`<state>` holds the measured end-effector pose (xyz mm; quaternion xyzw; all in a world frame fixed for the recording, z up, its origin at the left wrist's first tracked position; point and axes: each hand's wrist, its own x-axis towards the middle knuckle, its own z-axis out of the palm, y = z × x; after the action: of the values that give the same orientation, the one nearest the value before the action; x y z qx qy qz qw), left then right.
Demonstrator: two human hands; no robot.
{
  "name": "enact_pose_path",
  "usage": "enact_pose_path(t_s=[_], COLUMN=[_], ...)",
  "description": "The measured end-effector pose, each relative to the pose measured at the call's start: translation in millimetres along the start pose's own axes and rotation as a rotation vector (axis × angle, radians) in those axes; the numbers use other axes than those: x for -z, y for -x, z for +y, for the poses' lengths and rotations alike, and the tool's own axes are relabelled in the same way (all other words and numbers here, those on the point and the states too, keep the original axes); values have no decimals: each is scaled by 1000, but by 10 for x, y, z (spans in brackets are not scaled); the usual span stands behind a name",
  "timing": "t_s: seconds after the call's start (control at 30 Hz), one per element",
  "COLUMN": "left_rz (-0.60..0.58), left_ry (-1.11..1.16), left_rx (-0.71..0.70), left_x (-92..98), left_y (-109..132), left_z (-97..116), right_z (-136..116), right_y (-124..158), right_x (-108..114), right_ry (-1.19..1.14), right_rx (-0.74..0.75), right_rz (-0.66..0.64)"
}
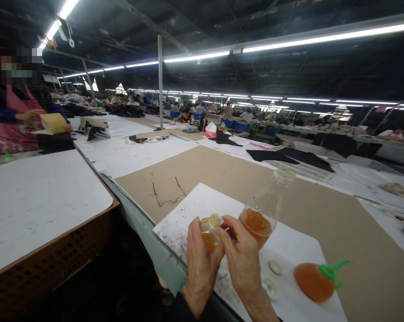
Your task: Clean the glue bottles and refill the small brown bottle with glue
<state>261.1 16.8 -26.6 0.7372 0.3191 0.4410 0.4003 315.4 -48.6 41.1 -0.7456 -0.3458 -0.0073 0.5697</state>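
My left hand (202, 264) is wrapped around a small clear bottle (210, 239) of amber liquid, held upright with its pale neck on top. Close against the neck, my right hand (240, 255) has its thumb and forefinger pinched together; whether something small is between them is hidden. Just beyond stands a large clear bottle (260, 219), open at the top and partly filled with amber liquid. To the right, a squat amber bottle (314, 281) with a green spout cap (332, 270) lies on the white sheet (299, 255). Two pale round lids (275, 267) rest nearer my right wrist.
Eyeglasses (168, 201) lie on the brown board (218, 170). Black fabric pieces (289, 156) are on the table farther right. Across a gap at left is another white-topped table (37, 197), where a person in a pink apron (20, 120) holds a yellowish block (55, 123).
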Motion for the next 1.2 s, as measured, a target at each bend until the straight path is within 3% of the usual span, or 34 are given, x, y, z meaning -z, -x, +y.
enact_pose_path(t_s=[0.23,0.4,0.5,0.6,0.7,1.0,1.13,1.2], left_rz=[-110,-179,-277,-367,-407,-332,-300,-302], left_ry=[-5,8,-10,52,153,148,105,98], left_rx=[-52,42,9,-41,27,108,129,134], left_x=[145,282,339,350,313,231,205,187], left_y=[26,-154,-271,-327,-314,-222,-132,-82], left_z=[72,170,224,245,234,302,343,349], right_z=[19,-36,-84,-118,-137,-167,-82,-14], right_y=[-16,-50,-72,-82,-87,-94,32,112], right_x=[-9,52,96,123,139,171,209,245], right_ry=[29,40,15,22,84,218,180,206], right_rx=[40,78,43,47,97,194,153,158], right_rz=[7,-22,-73,-101,-100,-131,-41,68])
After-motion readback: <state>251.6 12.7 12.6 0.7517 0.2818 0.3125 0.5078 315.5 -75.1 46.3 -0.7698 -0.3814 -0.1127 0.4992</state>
